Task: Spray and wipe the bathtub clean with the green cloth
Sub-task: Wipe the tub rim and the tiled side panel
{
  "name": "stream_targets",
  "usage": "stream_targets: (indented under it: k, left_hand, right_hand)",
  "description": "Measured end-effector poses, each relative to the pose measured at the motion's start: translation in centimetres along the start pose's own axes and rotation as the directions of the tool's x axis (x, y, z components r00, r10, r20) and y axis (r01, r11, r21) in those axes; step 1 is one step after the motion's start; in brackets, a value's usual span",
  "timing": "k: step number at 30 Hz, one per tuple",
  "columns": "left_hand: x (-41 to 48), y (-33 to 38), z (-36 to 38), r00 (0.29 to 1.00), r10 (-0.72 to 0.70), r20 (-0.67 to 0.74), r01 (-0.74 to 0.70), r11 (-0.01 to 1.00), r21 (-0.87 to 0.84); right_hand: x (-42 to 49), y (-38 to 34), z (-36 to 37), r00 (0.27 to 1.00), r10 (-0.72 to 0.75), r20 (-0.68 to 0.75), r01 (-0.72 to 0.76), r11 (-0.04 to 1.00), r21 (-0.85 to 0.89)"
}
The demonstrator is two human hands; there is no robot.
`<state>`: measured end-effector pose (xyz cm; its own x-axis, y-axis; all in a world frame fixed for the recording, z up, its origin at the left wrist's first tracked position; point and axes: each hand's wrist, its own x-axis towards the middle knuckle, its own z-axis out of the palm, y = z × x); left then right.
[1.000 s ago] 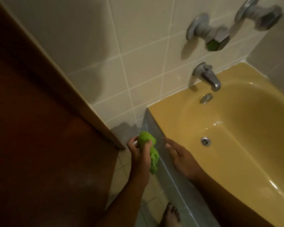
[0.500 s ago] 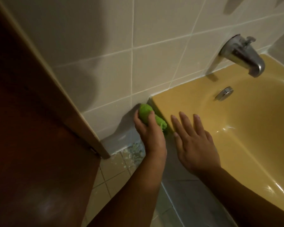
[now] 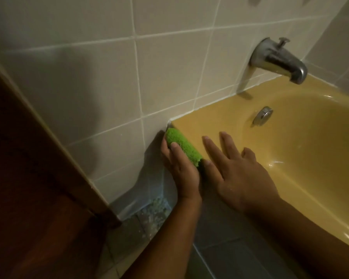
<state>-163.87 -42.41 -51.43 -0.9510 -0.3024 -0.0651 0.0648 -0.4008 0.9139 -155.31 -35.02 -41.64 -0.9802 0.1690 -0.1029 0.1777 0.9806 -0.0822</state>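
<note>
- One green cloth [image 3: 182,146], one mustard-yellow bathtub [image 3: 214,120], one metal spout [image 3: 280,61], one round metal fitting [image 3: 262,115] on the tub's end wall, and two bare hands.
- The left hand [image 3: 182,170] is curled round the bunched cloth, thumb on one side and fingers over the top. It presses the cloth against the outer edge of the tub's corner rim, just beside the wall.
- The right hand [image 3: 241,174] lies flat on the tub rim with its fingers straight and spread, holding nothing. The cloth sits at its 10 o'clock, touching or nearly touching the forefinger.
- The spout juts from the wall at 2 o'clock in the view, with the round fitting below it at 6 o'clock.
- Pale square wall tiles [image 3: 89,67] with white grout fill the view from 10 to 1 o'clock.
- A dark wooden door [image 3: 28,198] stands at 8 o'clock.
- Speckled floor tiles [image 3: 153,213] show at 6 o'clock, below the cloth.
- The light is dim.
</note>
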Motion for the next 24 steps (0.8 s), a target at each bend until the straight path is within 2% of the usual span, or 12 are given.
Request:
stream_targets:
  k: [4,7,11,14,17,19,21,24]
  left_hand:
    - [0.3,-1.8,-1.0,0.998,0.051,0.024,-0.052,0.998,0.022]
    - [0.1,-3.9,-2.3,0.992,0.111,0.054,-0.116,0.988,0.100]
    - [0.5,-5.9,-3.7,0.989,0.120,0.088,-0.137,0.962,0.235]
    - [0.6,-7.0,-4.6,0.982,0.136,0.127,-0.159,0.969,0.187]
    - [0.2,-7.1,-4.6,0.988,0.015,0.155,-0.028,0.996,0.079]
    - [0.3,-5.5,-3.4,0.993,-0.021,0.116,0.017,0.999,0.035]
    - [0.5,-2.3,-1.4,0.996,0.014,0.083,-0.017,0.999,0.036]
    - [1.3,0.7,0.8,0.984,0.160,0.077,-0.163,0.986,0.035]
  right_hand:
    - [0.0,-0.2,-0.1,1.000,0.018,-0.024,-0.018,1.000,-0.007]
    - [0.2,-0.1,0.3,0.999,0.015,-0.048,-0.016,1.000,-0.021]
    - [0.0,0.2,0.8,0.993,-0.017,-0.117,0.010,0.998,-0.058]
    - [-0.5,0.2,1.1,0.990,-0.005,-0.138,-0.002,0.998,-0.055]
    - [-1.0,-0.1,1.0,0.992,0.031,-0.121,-0.036,0.999,-0.040]
    - [-1.2,-0.1,0.9,0.993,0.029,-0.112,-0.034,0.999,-0.038]
    - [-1.2,0.1,0.8,0.994,0.021,-0.109,-0.024,0.999,-0.028]
    - [-0.7,0.2,0.9,0.994,0.024,-0.108,-0.026,1.000,-0.016]
